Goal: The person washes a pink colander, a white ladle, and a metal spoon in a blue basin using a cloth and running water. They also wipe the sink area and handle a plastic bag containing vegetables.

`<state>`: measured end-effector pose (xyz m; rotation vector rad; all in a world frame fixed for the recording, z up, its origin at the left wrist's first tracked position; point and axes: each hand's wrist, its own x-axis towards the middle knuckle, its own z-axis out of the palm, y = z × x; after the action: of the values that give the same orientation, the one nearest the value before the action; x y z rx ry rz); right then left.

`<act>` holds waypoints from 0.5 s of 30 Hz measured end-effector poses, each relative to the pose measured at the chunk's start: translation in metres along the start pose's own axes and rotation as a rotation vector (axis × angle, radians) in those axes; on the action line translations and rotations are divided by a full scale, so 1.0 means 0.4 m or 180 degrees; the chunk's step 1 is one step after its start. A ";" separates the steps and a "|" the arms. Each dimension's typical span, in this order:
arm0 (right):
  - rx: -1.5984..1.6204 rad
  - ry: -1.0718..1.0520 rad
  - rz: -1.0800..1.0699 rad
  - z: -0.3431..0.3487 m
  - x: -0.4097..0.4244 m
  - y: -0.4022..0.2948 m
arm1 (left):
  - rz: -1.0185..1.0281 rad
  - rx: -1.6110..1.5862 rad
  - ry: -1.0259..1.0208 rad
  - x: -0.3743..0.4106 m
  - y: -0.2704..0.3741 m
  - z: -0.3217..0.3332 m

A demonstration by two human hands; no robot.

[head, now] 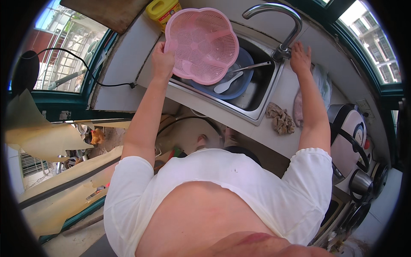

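Observation:
My left hand (163, 62) grips the near-left rim of a pink plastic colander (205, 45) with a flower-shaped outline, held tilted above the sink (257, 117). Beneath it, a blue-grey plastic basin (245, 80) sits in the sink, partly hidden by the colander. A white spoon (228, 83) and a metal utensil with a long handle (252, 66) lie in the basin. My right hand (300, 57) is at the base of the chrome faucet (284, 45), fingers extended beside its lever side. Whether its fingers touch the faucet is hard to tell. No water stream is visible.
A crumpled brown rag (280, 118) lies on the counter right of the sink. Farther right stand a pink rice cooker (350, 138) and a metal pot (360, 181). Behind the colander is a yellow jug (162, 12). A black cable (106, 85) crosses the left ledge.

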<state>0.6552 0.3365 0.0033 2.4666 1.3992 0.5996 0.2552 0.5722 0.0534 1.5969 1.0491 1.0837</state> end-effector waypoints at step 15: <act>0.8535 -0.2298 0.1819 -0.216 -0.111 -0.303 | 0.3960 0.2124 -0.1528 -0.059 0.070 0.201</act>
<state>0.5027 0.3610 0.0211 -0.8705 -0.1482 1.3522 0.3304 0.5262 0.0602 3.0205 -0.0634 0.9847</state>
